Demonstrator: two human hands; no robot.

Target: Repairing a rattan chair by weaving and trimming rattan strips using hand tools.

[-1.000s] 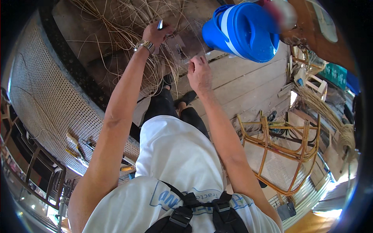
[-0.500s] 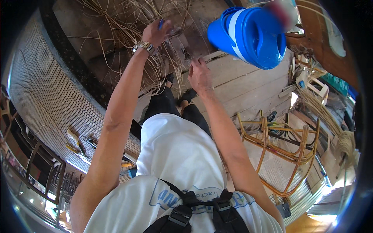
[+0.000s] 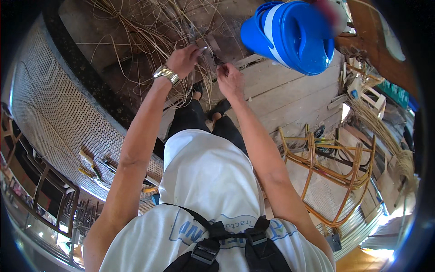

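Well, left hand [image 3: 183,62]: its fingers were bent and nearly closed, and they had hold of a small shiny thing [image 3: 203,49]. It may have been a blade, but it was too small to be sure.
Right hand [image 3: 230,82]: it was just right of the left hand and a bit nearer. Its fingertips were bent in close together. I could not tell if they had a strip in them or were a little apart.
Thin cane strips [image 3: 129,25]: they lay in a messy heap, far off and mostly left of the hands. Some loops hung down between the two arms.
Done so far: the big woven sheet [image 3: 59,104] on the left looked all woven where it showed. Some tools [image 3: 92,167] lay on its near part.
Left to do: many strips lay loose and tangled, so the work with them looked only part done. How many were ready, I could not tell.
Blue bucket [image 3: 301,43]: it was far and right of the hands, with its lid on.
Cane frame [image 3: 356,163]: it was on the right, near the right arm, well apart from the hands.
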